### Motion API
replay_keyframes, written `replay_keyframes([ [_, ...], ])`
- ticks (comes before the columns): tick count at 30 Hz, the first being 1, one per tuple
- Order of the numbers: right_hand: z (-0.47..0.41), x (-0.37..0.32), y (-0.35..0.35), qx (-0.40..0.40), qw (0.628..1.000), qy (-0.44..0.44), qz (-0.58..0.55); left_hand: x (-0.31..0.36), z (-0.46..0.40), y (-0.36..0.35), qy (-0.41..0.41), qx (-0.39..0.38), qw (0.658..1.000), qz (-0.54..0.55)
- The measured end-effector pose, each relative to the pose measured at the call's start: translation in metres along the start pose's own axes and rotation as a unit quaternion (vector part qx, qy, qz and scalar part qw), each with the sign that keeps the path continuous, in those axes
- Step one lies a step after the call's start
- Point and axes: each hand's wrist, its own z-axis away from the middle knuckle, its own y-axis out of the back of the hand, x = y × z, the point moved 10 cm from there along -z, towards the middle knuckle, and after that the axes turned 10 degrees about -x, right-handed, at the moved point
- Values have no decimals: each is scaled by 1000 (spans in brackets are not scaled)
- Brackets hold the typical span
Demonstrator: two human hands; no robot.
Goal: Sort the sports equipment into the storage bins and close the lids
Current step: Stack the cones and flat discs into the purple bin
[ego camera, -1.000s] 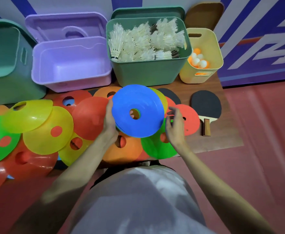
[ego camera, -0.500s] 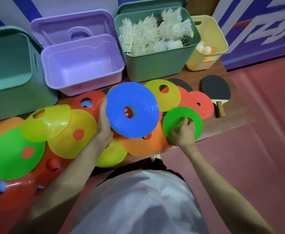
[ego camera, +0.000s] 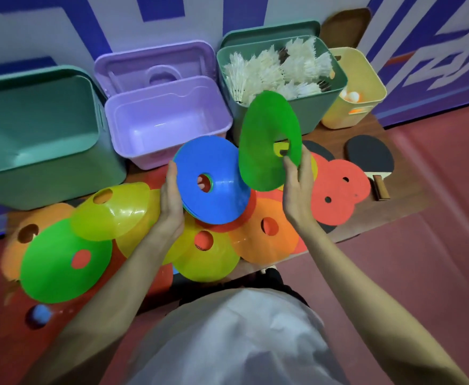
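Note:
My left hand [ego camera: 171, 201] grips the left edge of a stack of disc cones topped by a blue one [ego camera: 214, 179], held tilted above the board. My right hand [ego camera: 297, 187] holds a green disc cone [ego camera: 266, 140] upright by its lower right edge, just right of the blue stack. Several loose disc cones in yellow [ego camera: 111, 209], green [ego camera: 61, 259], orange [ego camera: 266, 234] and red [ego camera: 338, 190] lie overlapping on the board below. An empty purple bin [ego camera: 166, 120] stands open behind the blue stack.
A large open teal bin [ego camera: 39, 129] stands at the left. A green bin [ego camera: 322, 107] holds shuttlecocks, and a yellow bin [ego camera: 366, 79] at the far right holds ping-pong balls. Bin lids lean against the wall. A black table tennis paddle [ego camera: 369, 157] lies at the right.
My right hand has picked the green cone up off the board and raised it upright beside the blue stack. My left hand still holds the blue-topped stack.

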Motion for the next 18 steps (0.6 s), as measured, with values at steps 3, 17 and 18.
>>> replay_keyframes([
  [3,-10,9,-17,-16,998,-36,-38,11,-5,16,-9,10,1000,1],
  [17,-89,18,-139,-236,943,6,236,47,-53,44,-8,51,987,153],
  [18,-94,14,-146,-250,942,24,221,51,-58,42,-11,46,987,156],
])
